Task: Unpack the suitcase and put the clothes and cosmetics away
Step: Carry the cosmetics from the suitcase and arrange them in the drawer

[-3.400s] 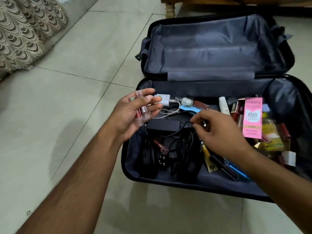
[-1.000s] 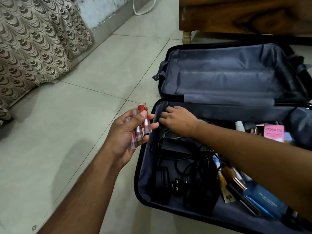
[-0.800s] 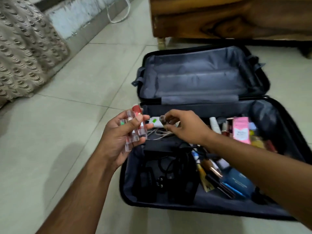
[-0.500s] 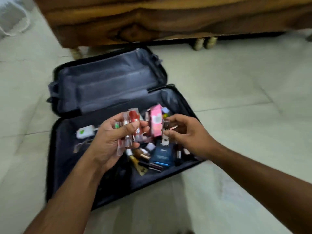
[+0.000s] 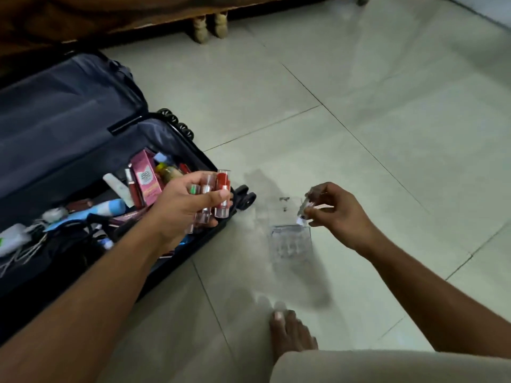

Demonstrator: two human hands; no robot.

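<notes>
Moved since half a second ago: right hand point(image 5: 336, 217) off the open suitcase point(image 5: 83, 150), now over the tiled floor point(image 5: 359, 120), above a clear plastic organiser point(image 5: 291, 243) standing there. Right fingers point(image 5: 320, 189) pinching one small clear-capped cosmetic tube point(image 5: 305, 207), blurred, just above organiser rim. Organiser contents: cannot tell. Left hand point(image 5: 184, 210) held over suitcase's near right corner, fingers curled round a bunch of lipsticks point(image 5: 213, 199); three or four counted, one red. Suitcase: two halves, far half bare grey lining; near half holding one pink BB cream box point(image 5: 146, 179), one white tube point(image 5: 117, 186), one blue-and-white bottle point(image 5: 106, 208), black cables point(image 5: 80, 239), further cosmetics. One bare foot point(image 5: 290, 333) on floor.
</notes>
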